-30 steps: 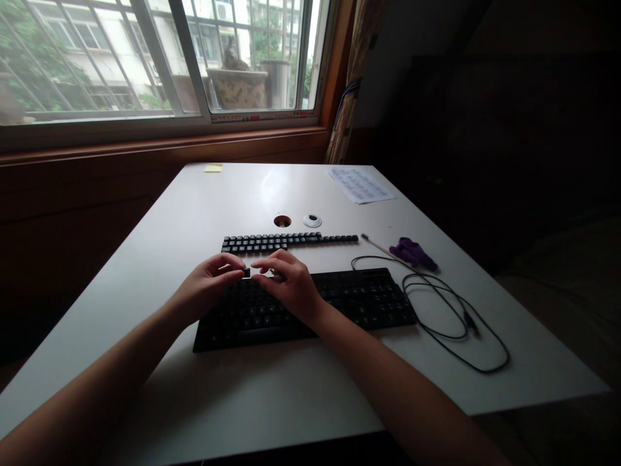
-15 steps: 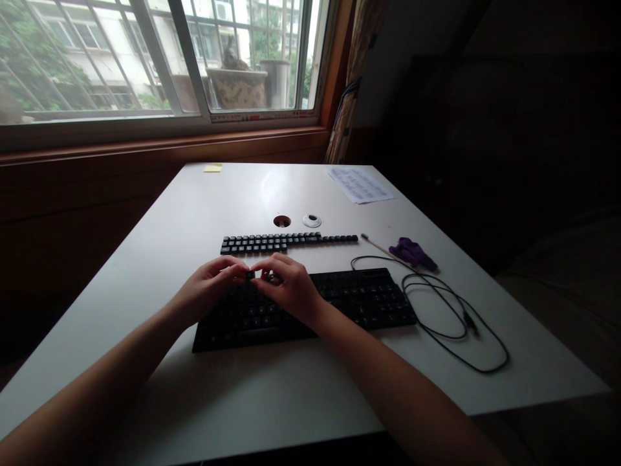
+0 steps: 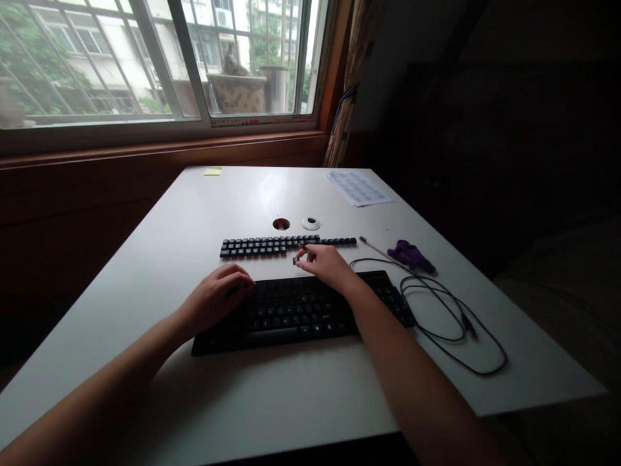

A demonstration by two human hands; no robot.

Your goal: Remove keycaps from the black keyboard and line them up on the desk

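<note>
A black keyboard (image 3: pixel 291 317) lies across the table in front of me, with bare key positions along its upper rows. My left hand (image 3: pixel 218 296) rests on its upper left part, fingers loosely bent and nothing visible in them. Between the thumb and a finger of my right hand (image 3: pixel 330 265) is a small black keycap (image 3: pixel 295 260), just above the table behind the keyboard. A thin brownish tool (image 3: pixel 305 248) also pokes out of this hand; its kind is unclear. Beyond it, loose keycaps (image 3: pixel 252 246) stand in tidy rows.
A cable (image 3: pixel 458 336) loops over the right side of the white table (image 3: pixel 121 285). Near it lie a thin brush-like stick (image 3: pixel 376 247) and a purple cloth (image 3: pixel 411 255). Papers (image 3: pixel 361 188), a yellow note (image 3: pixel 212 171), a cable hole (image 3: pixel 281 224) and its cover (image 3: pixel 311 223) are farther back.
My hands, which met over the keyboard around the keycap, are now apart. The right one has carried the keycap right and away toward the rows; the left has lowered onto the keyboard.
</note>
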